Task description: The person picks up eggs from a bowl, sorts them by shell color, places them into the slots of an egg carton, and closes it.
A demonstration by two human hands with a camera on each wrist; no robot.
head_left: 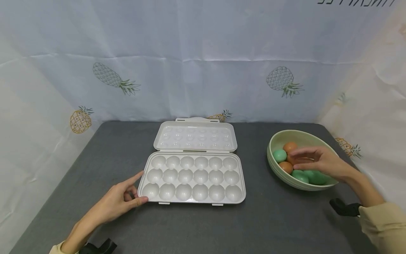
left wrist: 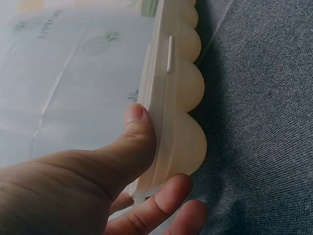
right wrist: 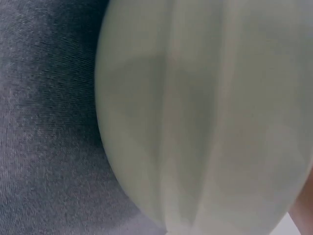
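A white plastic egg carton lies with its lid folded back; the round cups of the tray hold nothing. At the carton's near left corner, my left hand holds the edge. Its thumb lies along the front side and its index finger reaches up the left side. Over a pale green bowl is my right hand, thumb and fingers extended and apart. Inside are orange eggs and green eggs. One orange egg shows beside the fingertips, partly hidden by the hand. The right wrist view shows only the bowl's outer wall.
Everything stands on a dark grey cloth-covered table. White curtains printed with pineapples hang behind and at both sides. The bowl is at the right, apart from the carton, near the right curtain.
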